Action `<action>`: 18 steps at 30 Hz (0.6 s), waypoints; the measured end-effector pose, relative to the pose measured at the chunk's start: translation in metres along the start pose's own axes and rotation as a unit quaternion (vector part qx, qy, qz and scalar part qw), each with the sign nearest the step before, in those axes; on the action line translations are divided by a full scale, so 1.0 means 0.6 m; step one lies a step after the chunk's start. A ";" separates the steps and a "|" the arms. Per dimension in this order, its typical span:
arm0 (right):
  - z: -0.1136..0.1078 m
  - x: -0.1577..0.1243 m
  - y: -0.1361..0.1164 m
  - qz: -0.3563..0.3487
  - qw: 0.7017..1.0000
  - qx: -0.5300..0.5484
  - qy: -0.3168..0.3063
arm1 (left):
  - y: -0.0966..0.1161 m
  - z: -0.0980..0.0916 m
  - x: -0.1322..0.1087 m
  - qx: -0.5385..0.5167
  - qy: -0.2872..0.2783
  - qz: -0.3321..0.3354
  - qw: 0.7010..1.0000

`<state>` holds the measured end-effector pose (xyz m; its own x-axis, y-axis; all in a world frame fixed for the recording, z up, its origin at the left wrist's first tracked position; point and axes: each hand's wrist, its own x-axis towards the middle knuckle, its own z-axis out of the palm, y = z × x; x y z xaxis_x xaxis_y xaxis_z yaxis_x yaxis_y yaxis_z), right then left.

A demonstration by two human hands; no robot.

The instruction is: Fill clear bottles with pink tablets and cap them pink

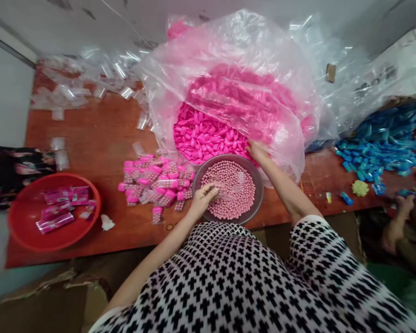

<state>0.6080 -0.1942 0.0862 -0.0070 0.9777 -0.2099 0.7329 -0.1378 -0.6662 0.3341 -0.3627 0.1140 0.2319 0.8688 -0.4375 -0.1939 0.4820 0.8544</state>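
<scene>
You are working over one round metal bowl (198, 178) filled with small pale pink balls (237, 192), far too many to count. Your left hand (201, 200) is dipping in at the bowl's near left rim, its fingers bunched together over the balls and a bit of clear plastic; whether they are actually pinching anything is not clear. Your right hand (257, 151) is sitting at the bowl's far rim, fingers curling into the mouth of one big clear plastic bag (229, 55); their grip is hidden, so you cannot tell whether they are holding anything.

That bag, just behind the bowl, is bulging with bright pink plastic pieces (208, 136), glossy and uncountable. Touching the bowl's left side, one heap of pink-capped filled packets (154, 182) is lying, perhaps two dozen. Well left of the bowl, one red basin (31, 231) is holding roughly five pink wrapped packs (64, 203). Well right of the bowl, a pile of blue packets (381, 143) is spreading out, and another person's hand (404, 203) is resting near it. Behind the bowl to the left, empty clear sleeves (90, 78) are lying scattered on the brown table (100, 134).
</scene>
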 end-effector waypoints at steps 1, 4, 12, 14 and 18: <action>0.000 0.002 -0.001 0.009 1.000 -0.007 0.002 | 0.000 -0.002 0.002 -0.002 0.009 0.005 1.000; -0.010 -0.007 -0.007 0.033 0.999 -0.017 0.031 | 0.005 -0.003 0.010 -0.015 0.027 0.025 0.999; -0.027 -0.145 -0.087 -0.040 0.968 0.246 -0.022 | 0.043 0.038 0.036 0.110 0.012 0.120 0.987; -0.019 -0.188 -0.120 -0.085 0.957 0.273 -0.040 | 0.043 0.042 0.036 0.174 0.016 0.155 0.972; -0.001 -0.244 -0.160 -0.147 0.965 0.212 -0.033 | 0.037 0.038 0.029 0.223 -0.004 0.191 0.956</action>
<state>0.5393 -0.3242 0.1816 -0.2269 0.9739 -0.0026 0.3475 0.0785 -0.9344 0.3555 -0.3397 0.1317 0.2329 0.9701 -0.0684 0.1601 0.0311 0.9866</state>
